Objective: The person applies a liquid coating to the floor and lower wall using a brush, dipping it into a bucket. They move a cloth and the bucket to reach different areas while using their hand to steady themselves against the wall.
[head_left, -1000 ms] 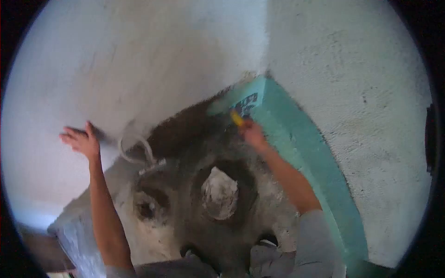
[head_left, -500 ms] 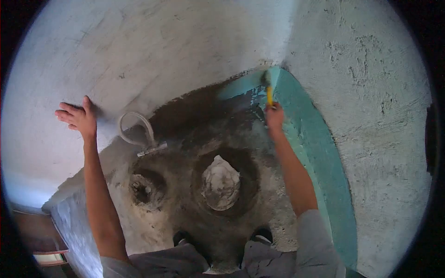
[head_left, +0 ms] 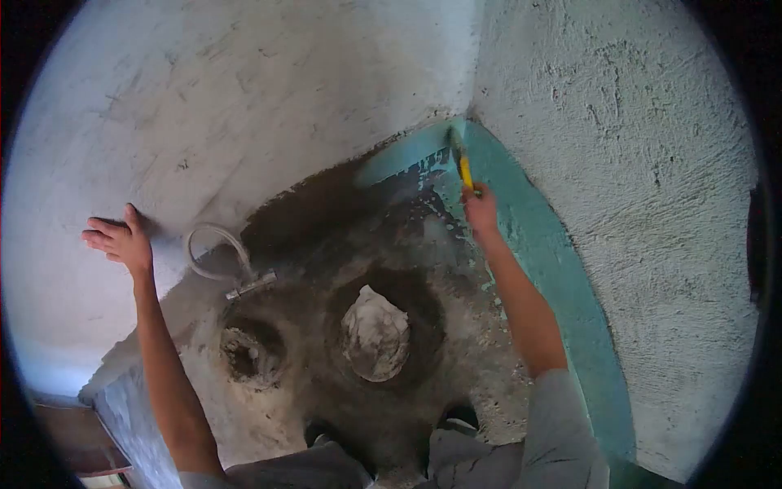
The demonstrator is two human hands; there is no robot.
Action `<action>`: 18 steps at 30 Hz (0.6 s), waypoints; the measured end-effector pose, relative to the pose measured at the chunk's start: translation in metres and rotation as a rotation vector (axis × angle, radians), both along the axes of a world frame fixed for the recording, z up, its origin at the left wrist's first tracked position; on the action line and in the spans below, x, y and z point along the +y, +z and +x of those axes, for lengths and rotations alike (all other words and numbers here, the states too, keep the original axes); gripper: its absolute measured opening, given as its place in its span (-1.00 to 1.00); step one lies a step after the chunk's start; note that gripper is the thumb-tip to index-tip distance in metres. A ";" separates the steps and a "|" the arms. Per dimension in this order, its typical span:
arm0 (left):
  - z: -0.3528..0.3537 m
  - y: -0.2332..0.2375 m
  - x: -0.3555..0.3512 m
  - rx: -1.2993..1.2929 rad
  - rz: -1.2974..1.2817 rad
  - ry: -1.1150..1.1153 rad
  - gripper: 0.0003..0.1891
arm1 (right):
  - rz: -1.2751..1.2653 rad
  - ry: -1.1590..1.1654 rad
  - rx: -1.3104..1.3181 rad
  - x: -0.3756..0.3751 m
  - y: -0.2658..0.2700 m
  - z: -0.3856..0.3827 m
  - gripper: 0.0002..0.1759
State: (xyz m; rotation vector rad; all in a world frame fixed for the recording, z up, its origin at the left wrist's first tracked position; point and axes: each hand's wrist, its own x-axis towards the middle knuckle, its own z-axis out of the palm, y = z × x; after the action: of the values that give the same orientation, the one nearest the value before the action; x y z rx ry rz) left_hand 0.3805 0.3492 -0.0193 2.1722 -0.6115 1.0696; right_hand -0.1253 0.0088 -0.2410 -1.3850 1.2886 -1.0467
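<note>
**Brush at the Foot of the Walls, Free Hand Flat on the Plaster**

The plugged opening (head_left: 375, 334), a round hole in the floor (head_left: 464, 342) stuffed with a pale wrapped lump, sat almost under the person and serves here as the reference point. Beyond it and a little to its right, the right hand (head_left: 481, 208) was closed around the yellow handle of a brush (head_left: 464, 167). The bristles pointed away from the opening and touched the spot where the two walls met the floor. The arm was stretched nearly straight, probably because that corner lay at the far limit of reach from where the shoes (head_left: 460, 417) stood, just on the near side of the opening.

A teal coating (head_left: 570, 285) ran along the foot of the right wall (head_left: 635, 163), to the right of the opening. It turned the corner into a shorter strip beyond the opening, and the brush tip lay on that bend (how wet the coating was could not be judged).

Well to the left of the opening, the left hand (head_left: 118, 240) lay open, fingers spread, palm against the left wall (head_left: 244, 106). It held nothing, and the flat press looked like a brace for the forward lean. A looped hose (head_left: 216, 253) lay between that hand and the opening, and a smaller hole (head_left: 252, 352) sat just left of the opening.
</note>
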 end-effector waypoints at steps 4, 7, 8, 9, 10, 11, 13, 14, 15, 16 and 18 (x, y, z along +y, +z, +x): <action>0.007 -0.003 0.000 -0.049 -0.029 -0.024 0.08 | -0.060 -0.117 0.147 -0.041 -0.029 0.019 -0.68; 0.006 -0.002 0.001 -0.040 -0.023 -0.031 0.08 | -0.187 -0.091 0.187 -0.006 -0.038 0.057 -0.68; 0.004 -0.001 0.000 -0.037 -0.025 -0.036 0.08 | -0.219 -0.023 0.198 0.011 -0.037 0.069 -0.69; 0.002 -0.001 0.001 -0.033 -0.026 -0.041 0.08 | -0.248 0.046 0.210 0.031 -0.035 0.079 -0.69; 0.002 -0.002 0.001 -0.039 -0.029 -0.042 0.08 | -0.224 0.107 0.218 0.053 -0.036 0.088 -0.68; 0.003 -0.002 0.001 -0.045 -0.033 -0.044 0.08 | -0.201 0.167 0.226 0.073 -0.037 0.094 -0.67; 0.004 -0.003 0.001 -0.056 -0.038 -0.049 0.08 | -0.267 0.285 0.155 0.104 -0.040 0.102 -0.67; 0.005 -0.004 0.001 -0.063 -0.039 -0.053 0.08 | -0.254 0.336 0.134 0.111 -0.037 0.098 -0.67; 0.005 -0.003 0.001 -0.070 -0.040 -0.057 0.08 | -0.241 0.388 0.113 0.117 -0.028 0.094 -0.67; 0.006 -0.004 0.001 -0.060 -0.036 -0.048 0.08 | -0.227 0.440 0.091 0.120 -0.020 0.090 -0.67; 0.005 -0.003 0.001 -0.045 -0.028 -0.028 0.07 | -0.129 0.501 0.134 0.106 -0.001 0.077 -0.68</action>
State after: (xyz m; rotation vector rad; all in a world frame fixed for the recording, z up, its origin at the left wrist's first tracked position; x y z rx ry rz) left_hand 0.3852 0.3503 -0.0224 2.1144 -0.6418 1.1083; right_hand -0.0480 0.1152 -0.2420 -1.7828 0.9021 -0.7089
